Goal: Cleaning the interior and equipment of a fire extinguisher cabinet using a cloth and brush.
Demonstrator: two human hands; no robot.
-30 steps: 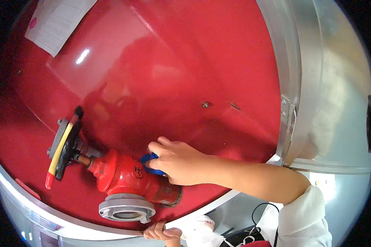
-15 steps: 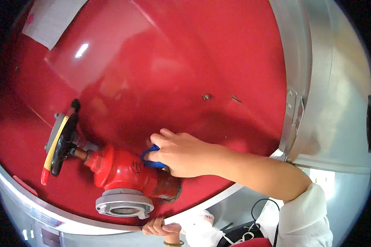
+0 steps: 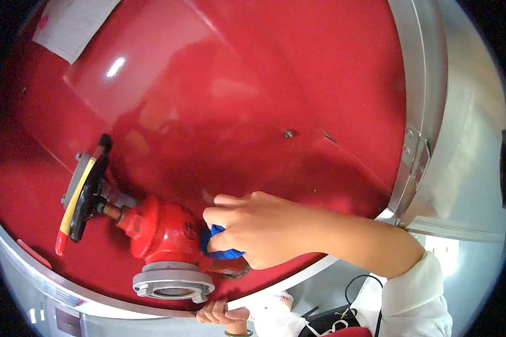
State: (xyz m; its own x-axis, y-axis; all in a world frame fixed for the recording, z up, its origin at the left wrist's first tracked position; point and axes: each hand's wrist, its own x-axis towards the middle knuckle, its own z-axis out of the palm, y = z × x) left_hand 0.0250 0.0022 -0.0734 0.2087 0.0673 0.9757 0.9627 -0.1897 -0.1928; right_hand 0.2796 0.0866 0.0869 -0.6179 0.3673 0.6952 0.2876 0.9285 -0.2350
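Head view: the valve [image 3: 164, 230] is low and left of centre in front of the red panel [image 3: 253, 101]. Its long axis runs upper left to lower right, handwheel [image 3: 83, 208] at the far left end, pipe stub [image 3: 215, 264] at the right end. Outlet [image 3: 173, 274] faces down, toward the wearer.

My right hand [image 3: 258, 230] comes in from the right and is nearer to the stub end, well apart from the handwheel. It's bunched narrow around a blue cloth [image 3: 226, 254], which looks pressed to the valve where body meets stub; I can't see the contact itself. Left hand [image 3: 219, 312] is curled over the white rim [image 3: 123, 309], just below and right of the outlet, no cloth in it that I can see.

Versus half a second ago: cloth has slid down and right along the valve, from beside the body onto the stub, hiding more of it. Left hand hasn't left the rim. Hinge [image 3: 415, 157] sits further right in frame; can't tell if head or door shifted.
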